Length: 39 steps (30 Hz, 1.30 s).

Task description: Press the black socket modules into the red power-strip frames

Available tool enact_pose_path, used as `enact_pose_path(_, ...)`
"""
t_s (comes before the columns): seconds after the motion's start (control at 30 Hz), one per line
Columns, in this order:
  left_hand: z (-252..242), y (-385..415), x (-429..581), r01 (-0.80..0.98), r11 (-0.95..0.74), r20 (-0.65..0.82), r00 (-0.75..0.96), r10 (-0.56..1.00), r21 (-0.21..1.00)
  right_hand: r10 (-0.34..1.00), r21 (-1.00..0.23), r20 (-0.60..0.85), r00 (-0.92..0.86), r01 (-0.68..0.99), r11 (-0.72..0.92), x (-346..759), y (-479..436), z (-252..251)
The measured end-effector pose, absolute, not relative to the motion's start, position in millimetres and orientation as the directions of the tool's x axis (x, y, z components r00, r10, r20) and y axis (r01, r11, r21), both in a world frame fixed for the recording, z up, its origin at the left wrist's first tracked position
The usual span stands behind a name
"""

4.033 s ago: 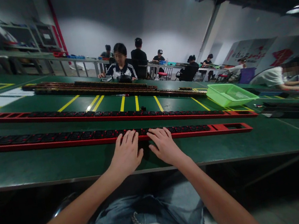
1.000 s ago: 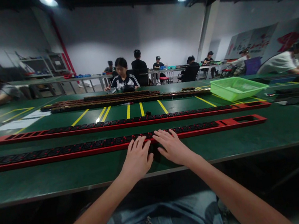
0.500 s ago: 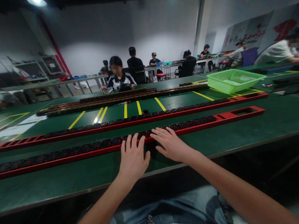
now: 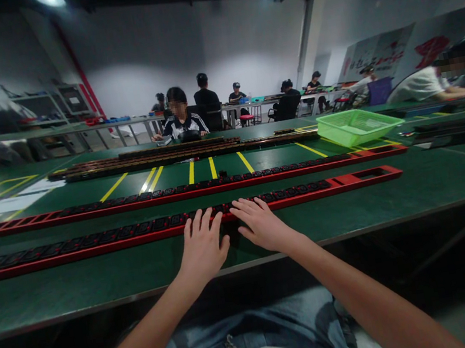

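A long red strip filled with black sockets lies across the green table in front of me. My left hand rests flat, fingers spread, with the fingertips on the strip's near edge. My right hand lies beside it, fingers stretched out onto the same strip. Neither hand holds anything. A small dark gap of table shows between the two hands.
A second red socket strip lies parallel farther back, and dark strips beyond it. A green plastic basket stands at the right. The green table has yellow lines. People sit across the table and at both sides.
Both hands have stayed flat on the near strip. The view has swung a little, so the strip looks more tilted than before.
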State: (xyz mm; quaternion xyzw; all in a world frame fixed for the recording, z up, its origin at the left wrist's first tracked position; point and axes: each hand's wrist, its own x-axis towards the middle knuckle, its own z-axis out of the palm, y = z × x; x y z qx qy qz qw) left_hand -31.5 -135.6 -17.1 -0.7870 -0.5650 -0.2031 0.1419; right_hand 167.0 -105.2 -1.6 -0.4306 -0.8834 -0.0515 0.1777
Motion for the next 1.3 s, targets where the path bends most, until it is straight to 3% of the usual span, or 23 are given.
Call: enact_pose_path(1.3,-20.8,-132.4,-32.8,0.929,-0.369,0.466,0.317,0.826,0.023,0.742,-0.062,0.355,-0.569,0.777,0.626,167.1,-105.8,-0.4)
